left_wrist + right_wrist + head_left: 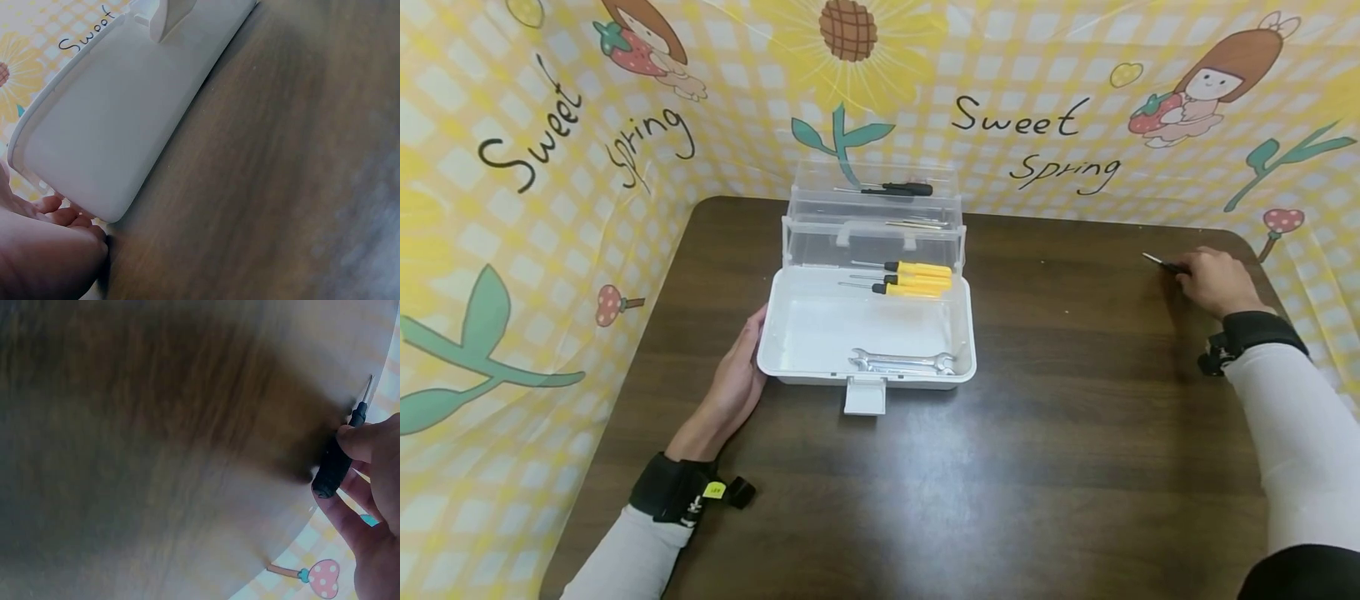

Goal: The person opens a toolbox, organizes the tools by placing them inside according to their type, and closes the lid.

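Note:
Fingers of my left hand [739, 371] lie against the left end of a white toolbox [805, 333], touching its wall. The lid is up, with clear tiers raised at the back. At the table's far right, my right hand [1217, 282] pinches a black-handled screwdriver [337, 456] between thumb and fingers, its thin metal shaft pointing away to the left. Silver open-end wrenches [902, 362] lie along the front inside the toolbox. Several yellow-handled screwdrivers [917, 281] sit toward its back right. Black-handled screwdrivers [906, 189] rest on the upper clear tier.
Slim metal pieces [917, 223] lie on the middle clear tier. A white latch [865, 397] hangs down at the toolbox's front. The dark wooden table [1060, 433] is bordered at the back and left by a yellow checked cloth [722, 158].

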A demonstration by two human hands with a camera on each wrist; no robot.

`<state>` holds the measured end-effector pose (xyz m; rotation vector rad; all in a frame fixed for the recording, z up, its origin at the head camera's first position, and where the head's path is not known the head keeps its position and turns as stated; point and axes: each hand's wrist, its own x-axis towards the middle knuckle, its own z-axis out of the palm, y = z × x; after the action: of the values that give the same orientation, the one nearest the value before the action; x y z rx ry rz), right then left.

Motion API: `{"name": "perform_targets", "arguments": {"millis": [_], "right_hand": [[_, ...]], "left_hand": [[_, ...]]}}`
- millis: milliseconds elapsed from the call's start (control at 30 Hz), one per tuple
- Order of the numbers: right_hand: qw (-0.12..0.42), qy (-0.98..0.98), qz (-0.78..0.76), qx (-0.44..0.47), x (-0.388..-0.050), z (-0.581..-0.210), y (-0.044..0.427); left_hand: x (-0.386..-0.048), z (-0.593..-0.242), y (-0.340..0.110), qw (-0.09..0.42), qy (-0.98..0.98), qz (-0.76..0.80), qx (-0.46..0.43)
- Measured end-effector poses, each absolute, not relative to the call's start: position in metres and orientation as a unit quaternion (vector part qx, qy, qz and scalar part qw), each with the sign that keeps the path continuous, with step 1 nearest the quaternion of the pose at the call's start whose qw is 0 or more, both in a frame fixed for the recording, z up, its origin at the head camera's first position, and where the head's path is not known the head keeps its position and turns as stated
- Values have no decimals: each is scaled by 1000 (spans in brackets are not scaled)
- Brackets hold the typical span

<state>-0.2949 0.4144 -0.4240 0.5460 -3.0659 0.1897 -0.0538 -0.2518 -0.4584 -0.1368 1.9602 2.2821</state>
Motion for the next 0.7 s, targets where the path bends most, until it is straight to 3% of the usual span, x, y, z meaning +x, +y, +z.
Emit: {"name": "perform_targets", "arguments": {"millis": [700], "right_hand": [[2,-965,51,259,-289,-415,381]], "left_hand": [[-55,-461,-253,65,647,759,-40]]}}
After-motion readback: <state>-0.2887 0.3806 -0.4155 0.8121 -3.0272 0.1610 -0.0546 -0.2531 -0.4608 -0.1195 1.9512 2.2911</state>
